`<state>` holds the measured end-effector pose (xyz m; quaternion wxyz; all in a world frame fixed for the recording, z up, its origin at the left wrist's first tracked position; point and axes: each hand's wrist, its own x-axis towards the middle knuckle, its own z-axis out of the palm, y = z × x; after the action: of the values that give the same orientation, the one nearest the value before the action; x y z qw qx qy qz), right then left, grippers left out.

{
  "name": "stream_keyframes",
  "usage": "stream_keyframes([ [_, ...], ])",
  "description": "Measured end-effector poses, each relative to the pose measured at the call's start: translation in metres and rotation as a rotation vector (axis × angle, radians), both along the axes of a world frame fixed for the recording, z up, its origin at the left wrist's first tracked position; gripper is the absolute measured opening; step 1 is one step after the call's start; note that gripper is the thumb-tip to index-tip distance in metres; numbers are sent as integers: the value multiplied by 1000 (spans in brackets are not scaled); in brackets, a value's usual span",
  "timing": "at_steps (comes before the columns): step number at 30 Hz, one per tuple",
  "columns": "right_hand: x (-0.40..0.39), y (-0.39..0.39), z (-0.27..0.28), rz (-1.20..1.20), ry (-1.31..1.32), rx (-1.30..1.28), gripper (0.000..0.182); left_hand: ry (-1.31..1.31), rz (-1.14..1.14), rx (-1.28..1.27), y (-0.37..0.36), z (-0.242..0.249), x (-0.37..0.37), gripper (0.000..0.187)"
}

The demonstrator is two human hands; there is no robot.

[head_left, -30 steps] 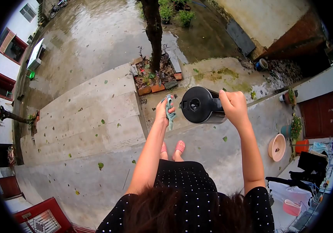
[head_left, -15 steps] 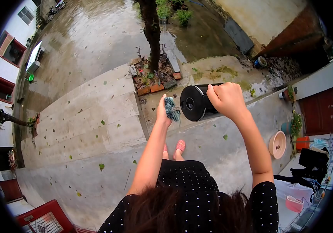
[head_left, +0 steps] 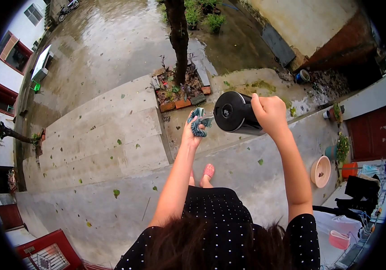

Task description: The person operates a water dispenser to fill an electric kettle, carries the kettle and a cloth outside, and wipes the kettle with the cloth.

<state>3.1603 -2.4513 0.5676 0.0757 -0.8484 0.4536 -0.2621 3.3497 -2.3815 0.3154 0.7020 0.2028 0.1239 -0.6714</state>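
Observation:
My right hand (head_left: pixel 271 116) is closed around the handle of a black electric kettle (head_left: pixel 231 112), tilted with its lid towards me and its spout to the left. A thin clear stream of water (head_left: pixel 209 117) runs from the spout onto a crumpled teal-and-white striped cloth (head_left: pixel 197 127). That cloth is bunched into a loose loop in my left hand (head_left: pixel 189 136), with fingers curled about it. Kettle and cloth are a short gap apart, both held in the air above the concrete floor (head_left: pixel 157 180).
Ahead stands a tree trunk (head_left: pixel 179 49) in a brick-edged bed (head_left: pixel 183 103). Low concrete steps (head_left: pixel 107 121) lie to the left, scattered with leaves. On the right are a pink basin (head_left: pixel 321 171), an orange bucket (head_left: pixel 350 170) and hanging laundry (head_left: pixel 361 186).
The kettle has shifted slightly right and up. The cloth has turned and opened into a looser loop, as my left hand rotated its palm more towards me.

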Motion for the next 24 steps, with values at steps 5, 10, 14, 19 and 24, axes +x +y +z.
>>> stream_keyframes([
  [5, -13, 6, -13, -83, -199, 256, 43, 178, 0, 145, -4, -14, 0, 21],
  [10, -15, 17, -23, -73, -225, 316, 42, 10, 60, 166, -2, 5, -3, 18],
  [14, -17, 22, -28, -93, -242, 319, 41, -35, 59, 118, 1, -2, 2, 21],
  [19, -24, 21, -37, -103, -384, 395, 42, -25, 90, 36, -1, -14, 6, 27],
  [24, -29, 24, -29, -142, -592, 619, 46, 92, 30, -252, 9, 38, 3, 37],
])
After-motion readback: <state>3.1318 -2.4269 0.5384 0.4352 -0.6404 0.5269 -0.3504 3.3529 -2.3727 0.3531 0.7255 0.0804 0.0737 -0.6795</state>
